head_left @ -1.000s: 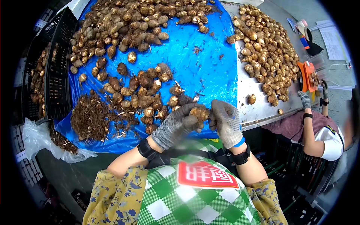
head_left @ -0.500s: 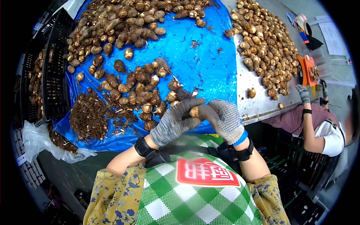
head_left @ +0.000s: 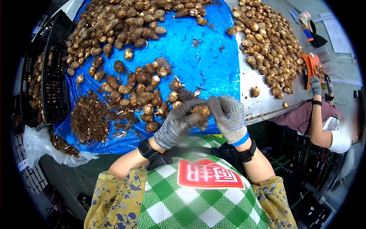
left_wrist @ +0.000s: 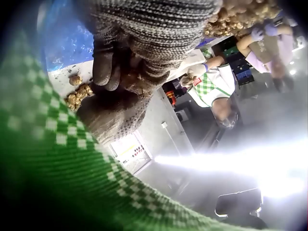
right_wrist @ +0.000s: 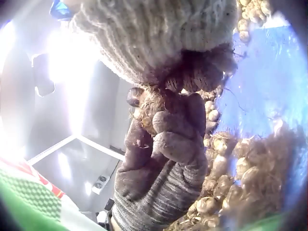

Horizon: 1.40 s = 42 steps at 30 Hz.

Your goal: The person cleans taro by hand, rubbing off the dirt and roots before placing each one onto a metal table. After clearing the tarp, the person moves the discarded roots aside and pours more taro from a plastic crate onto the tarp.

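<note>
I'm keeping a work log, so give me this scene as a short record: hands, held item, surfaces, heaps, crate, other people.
Left hand: gloved, holding one taro corm
Right hand: gloved, close against that corm; pinching or not is unclear
Surfaces: blue plastic sheet; metal table at its right
Corm heaps: one on sheet, one on table
Root fibres: brown heap on sheet
Black crate: left
Second person: far right, near orange device

White Chinese characters, upside down in the head view, read "厨邦" on a red rectangular label [head_left: 211,174] on a green-and-white checked apron [head_left: 187,213]. Markings on the white paper sheet [head_left: 338,37] and another person's small red patch [left_wrist: 197,82] are illegible.
</note>
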Motion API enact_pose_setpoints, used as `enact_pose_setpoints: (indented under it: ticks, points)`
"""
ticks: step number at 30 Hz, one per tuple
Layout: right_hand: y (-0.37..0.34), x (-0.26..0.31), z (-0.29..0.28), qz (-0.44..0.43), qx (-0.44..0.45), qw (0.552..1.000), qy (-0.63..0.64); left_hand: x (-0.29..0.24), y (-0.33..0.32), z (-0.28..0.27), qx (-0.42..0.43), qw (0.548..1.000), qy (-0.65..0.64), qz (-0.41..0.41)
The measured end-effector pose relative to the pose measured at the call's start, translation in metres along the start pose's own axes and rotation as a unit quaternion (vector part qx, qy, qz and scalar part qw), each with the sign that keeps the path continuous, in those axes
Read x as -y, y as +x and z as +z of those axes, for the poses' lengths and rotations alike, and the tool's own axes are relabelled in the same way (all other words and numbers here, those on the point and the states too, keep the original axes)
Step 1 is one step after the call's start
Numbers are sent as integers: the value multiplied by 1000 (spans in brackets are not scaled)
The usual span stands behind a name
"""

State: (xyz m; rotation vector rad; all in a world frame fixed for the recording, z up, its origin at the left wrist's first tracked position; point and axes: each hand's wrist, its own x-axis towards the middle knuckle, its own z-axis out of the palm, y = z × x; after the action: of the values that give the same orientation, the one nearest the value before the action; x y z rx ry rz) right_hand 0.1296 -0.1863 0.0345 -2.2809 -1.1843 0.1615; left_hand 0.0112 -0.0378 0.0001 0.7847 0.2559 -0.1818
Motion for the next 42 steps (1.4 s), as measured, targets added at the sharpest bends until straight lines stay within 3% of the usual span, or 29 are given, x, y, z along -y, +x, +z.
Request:
enact_pose_setpoints:
  ticks: [2, 4, 7, 11, 14, 15, 16, 18, 19, 22, 25, 26, 28, 30, 31, 35, 39, 42]
  points:
    - [3, 4, 0, 105, 32, 991, 77, -2, 0, 0, 0, 1000, 14, 20]
    - [0, 0, 3, 154, 56, 980, 115, -8, -4, 1, 0, 998, 39, 49]
    - [4, 3, -7, 156, 75, 983, 62, -8, 2, -6, -37, 985, 143, 84]
    - [6, -14, -7, 151, 56, 987, -13, -4, 0, -3, -21, 992, 96, 82]
    - [9, -16, -15, 209, 79, 975, -17, -5, 2, -4, -24, 989, 115, 92]
    - [12, -16, -20, 280, 133, 950, 25, -5, 2, -4, -26, 988, 115, 98]
    - [10, -16, -18, 294, 71, 941, 150, -6, 2, -4, -29, 988, 115, 103]
    - [6, -16, -10, 302, -55, 868, 390, -12, 1, -2, -38, 989, 125, 64]
    - [10, -10, -22, 333, -14, 850, 408, -13, 0, -1, -42, 990, 130, 44]
    - [6, -9, -26, 234, 78, 901, 357, -4, 3, -4, -49, 988, 125, 77]
    - [11, 6, -27, 77, 133, 979, 135, -1, 5, -8, -28, 975, 196, 98]
    - [15, 13, -28, 32, 158, 986, 45, -2, 6, -8, -20, 960, 257, 108]
    - [12, 15, -16, -10, 153, 988, -11, -2, 6, -9, -7, 918, 377, 126]
    - [11, 20, -11, -58, 167, 981, -79, 1, 2, -5, -34, 937, 333, 96]
    - [8, 17, -5, -75, 132, 986, -69, 2, 2, -4, -38, 937, 336, 92]
    - [3, 13, -11, -62, 137, 987, 53, 6, 3, -9, -52, 962, 266, 32]
    - [-5, -2, -15, 83, 98, 987, 98, -12, 8, 1, -98, 986, 131, 22]
    - [-5, -3, -8, 118, 2, 980, 161, -2, 9, -2, -74, 989, 117, 56]
